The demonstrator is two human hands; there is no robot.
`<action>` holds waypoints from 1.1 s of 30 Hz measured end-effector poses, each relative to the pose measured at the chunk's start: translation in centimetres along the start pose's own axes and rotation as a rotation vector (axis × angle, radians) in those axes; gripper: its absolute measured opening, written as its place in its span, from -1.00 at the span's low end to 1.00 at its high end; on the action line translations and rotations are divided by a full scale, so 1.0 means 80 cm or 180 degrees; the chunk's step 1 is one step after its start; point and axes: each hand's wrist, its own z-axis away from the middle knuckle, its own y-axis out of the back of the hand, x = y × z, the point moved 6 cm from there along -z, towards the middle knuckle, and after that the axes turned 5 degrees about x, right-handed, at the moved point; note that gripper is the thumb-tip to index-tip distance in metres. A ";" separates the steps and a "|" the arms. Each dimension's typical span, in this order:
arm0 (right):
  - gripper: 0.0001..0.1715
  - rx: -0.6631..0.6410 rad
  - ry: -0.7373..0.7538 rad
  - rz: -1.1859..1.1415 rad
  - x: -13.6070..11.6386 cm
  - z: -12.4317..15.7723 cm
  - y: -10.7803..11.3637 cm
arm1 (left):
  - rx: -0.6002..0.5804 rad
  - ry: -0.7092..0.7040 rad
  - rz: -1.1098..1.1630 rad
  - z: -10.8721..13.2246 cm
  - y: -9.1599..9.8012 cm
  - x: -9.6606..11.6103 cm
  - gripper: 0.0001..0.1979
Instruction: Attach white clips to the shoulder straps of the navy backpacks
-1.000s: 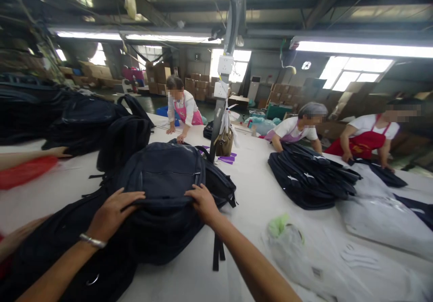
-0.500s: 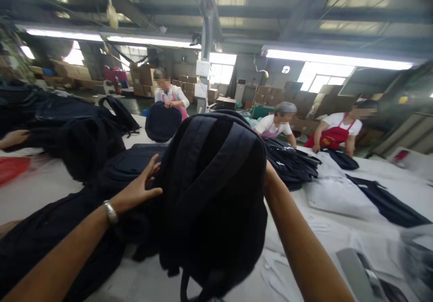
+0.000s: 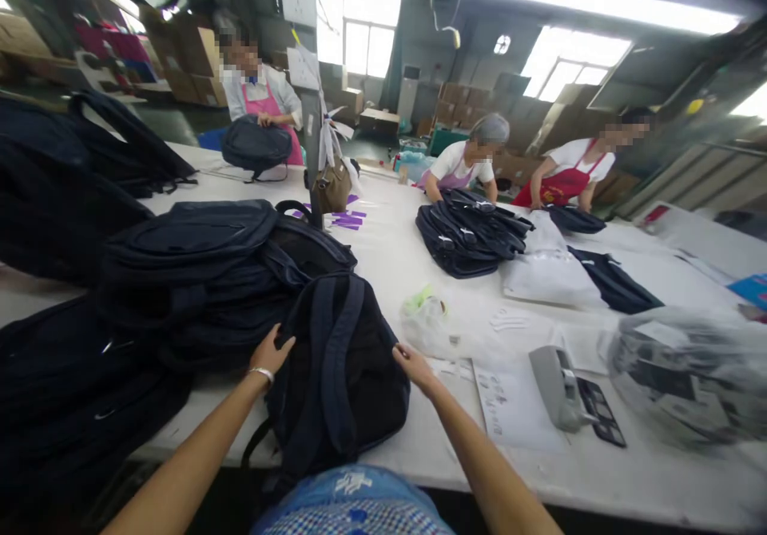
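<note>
A dark navy backpack [image 3: 375,359] lies on the white table in front of me, its two shoulder straps facing up. My left hand [image 3: 271,353] holds its left edge, with thumb and fingers at the fabric. On the opposite side, my right hand [image 3: 415,367] pinches the right edge between thumb and fingers. Close to my left hand, a pile of similar backpacks [image 3: 192,239] touches the top of this one. A loose strap hangs by the table's front edge.
More dark bags [image 3: 65,391] cover the left side. At right are a grey tape dispenser [image 3: 557,387], a written paper sheet [image 3: 500,411] and a clear plastic bag [image 3: 677,375]. A post [image 3: 310,120] rises behind. Three co-workers handle bags across the table.
The backpack, upright and raised before, has come down onto the table nearer to me. My left hand, spread beside it before, now grips its edge. The view has tilted down.
</note>
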 end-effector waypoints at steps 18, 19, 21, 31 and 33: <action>-0.52 -0.0997 -0.0148 -0.1257 0.010 0.149 -0.025 | -0.1430 0.1828 0.2947 0.180 -0.112 0.066 -0.67; -0.45 -0.1383 -0.0419 -0.1715 -0.004 0.154 -0.032 | -0.1375 0.1812 0.3108 0.179 -0.107 0.081 -0.68; -0.38 -0.1969 -0.0721 -0.2431 -0.033 0.163 -0.038 | -0.1268 0.1670 0.3231 0.177 -0.100 0.109 -0.70; -0.67 -0.2022 -0.1229 -0.3547 -0.109 0.124 0.004 | -0.0537 0.0806 0.2863 0.195 -0.056 0.185 -0.54; -0.65 -0.1987 -0.1214 -0.3613 -0.121 0.108 0.012 | -0.0229 0.0547 0.2495 0.206 -0.035 0.195 -0.58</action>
